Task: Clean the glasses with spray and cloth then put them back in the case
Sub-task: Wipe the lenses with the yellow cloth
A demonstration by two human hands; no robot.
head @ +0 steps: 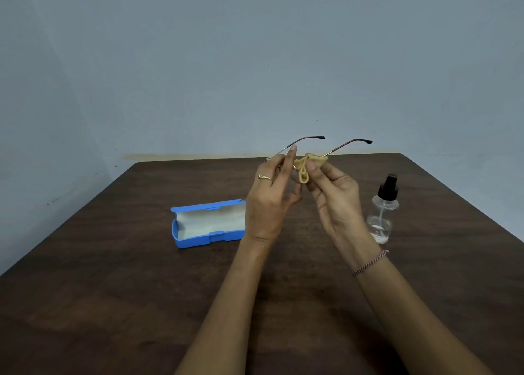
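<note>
Dark wood-grain table (113, 289) before a plain grey wall; both hands raised above it.
Left hand (269, 201) grips thin metal-framed glasses (306, 140); right hand (337, 201) pinches a crumpled yellow cloth (304, 166) onto them. Open blue plastic case (204, 238) and clear spray bottle (381, 216) rest below.

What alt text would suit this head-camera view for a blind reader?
A left hand holds thin metal-framed glasses above a dark wooden table while the right hand pinches a crumpled yellow cloth against them. An open blue case lies to the left; a clear black-capped spray bottle stands to the right.
</note>
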